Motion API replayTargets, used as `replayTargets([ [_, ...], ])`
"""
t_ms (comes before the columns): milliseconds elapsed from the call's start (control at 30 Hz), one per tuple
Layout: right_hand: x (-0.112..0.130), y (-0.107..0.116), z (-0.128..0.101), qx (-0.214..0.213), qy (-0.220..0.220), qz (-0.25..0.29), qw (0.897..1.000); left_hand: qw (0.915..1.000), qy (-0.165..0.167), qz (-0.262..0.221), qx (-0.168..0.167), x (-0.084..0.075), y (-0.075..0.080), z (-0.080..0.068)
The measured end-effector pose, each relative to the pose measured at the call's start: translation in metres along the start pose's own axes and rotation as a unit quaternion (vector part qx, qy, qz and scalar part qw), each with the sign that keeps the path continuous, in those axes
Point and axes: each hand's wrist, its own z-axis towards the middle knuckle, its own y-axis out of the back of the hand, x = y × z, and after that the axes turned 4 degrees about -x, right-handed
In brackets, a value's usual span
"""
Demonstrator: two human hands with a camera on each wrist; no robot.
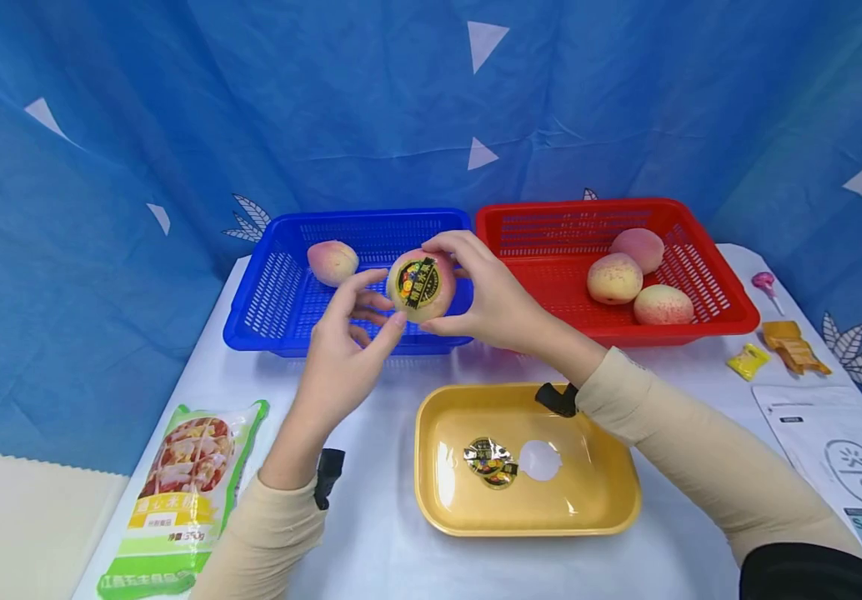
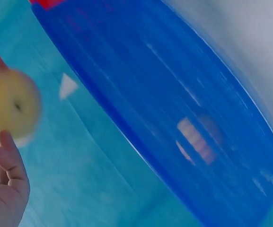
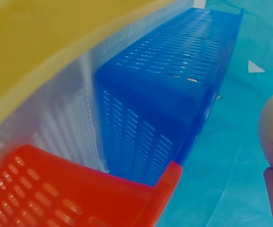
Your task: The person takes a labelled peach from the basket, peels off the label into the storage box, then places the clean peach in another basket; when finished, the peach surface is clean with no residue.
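Note:
A peach point(image 1: 421, 286) with a round black-and-gold fruit sticker point(image 1: 418, 283) facing the head camera is held up over the blue basket point(image 1: 251, 292). My right hand point(image 1: 502, 292) grips it from the right, thumb below and fingers on top. On the other side, my left hand point(image 1: 348, 342) has its fingers loosely bent, with thumb and index fingertips right at the peach's left edge. The left wrist view shows the peach's yellow underside point(image 2: 13, 106) above a left fingertip. Another peach point(image 1: 333, 262) lies in the blue basket.
The red basket point(image 1: 716, 275) holds three peaches point(image 1: 614, 279). A gold tray point(image 1: 528, 521) in front contains overlapping stickers point(image 1: 491, 462) and a white round piece point(image 1: 540, 461). A green food bag point(image 1: 183, 492) lies left; wrapped snacks point(image 1: 794, 346), a lollipop point(image 1: 766, 285) and a white pouch point(image 1: 836, 467) lie right.

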Motion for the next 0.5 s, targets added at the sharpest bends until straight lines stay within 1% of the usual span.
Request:
replayTargets([
  [133,-0.002,0.001,-0.005,-0.01,0.004,-0.019,1.0,0.9992,0.011,-0.034,-0.014,-0.007,-0.018,-0.001],
  [200,-0.003,0.001,-0.007,-0.019,0.009,-0.039,0.999,0.9982,0.024,-0.051,-0.019,-0.008,-0.023,-0.001],
  [267,-0.004,0.001,-0.01,-0.028,0.014,-0.061,0.998,0.9958,0.043,-0.078,-0.02,-0.009,-0.028,0.0],
  [367,-0.004,0.001,-0.012,-0.038,0.02,-0.088,0.995,0.9879,0.079,-0.132,-0.019,-0.01,-0.033,0.001],
  [500,-0.005,0.001,-0.014,-0.045,0.029,-0.111,0.992,0.9718,0.128,-0.197,-0.02,-0.011,-0.037,0.002],
])
